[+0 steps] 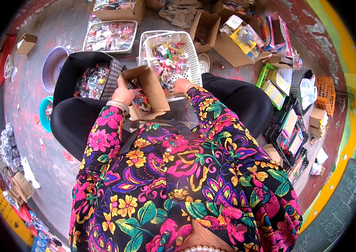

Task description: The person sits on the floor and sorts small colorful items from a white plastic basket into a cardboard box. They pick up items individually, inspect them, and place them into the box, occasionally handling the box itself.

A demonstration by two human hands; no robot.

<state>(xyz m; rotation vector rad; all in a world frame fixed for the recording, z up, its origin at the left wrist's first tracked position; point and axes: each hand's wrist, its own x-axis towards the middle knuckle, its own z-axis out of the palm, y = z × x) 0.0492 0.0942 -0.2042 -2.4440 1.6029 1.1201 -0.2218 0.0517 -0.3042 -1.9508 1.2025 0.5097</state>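
Note:
A small open cardboard box [158, 94] stands between my knees with colourful small pieces inside it. My left hand [123, 93] is closed over the box's left wall, its thumb side toward the inside. A thin pink piece shows beside that hand; I cannot tell whether the fingers touch it. My right hand [181, 86] is at the near end of a white plastic basket [193, 63], fingers drawn together and pointing down. What they pinch, if anything, is hidden. Mixed small trinkets [171, 61] in pink, red, green and yellow lie in the basket.
A black checked bin [115, 75] of small wrapped items sits left of the box. Beyond are a white tray [135, 35] of packets and a purple basin [48, 69]. Cartons [232, 50], a green basket [263, 75] and an orange crate [325, 94] stand at right.

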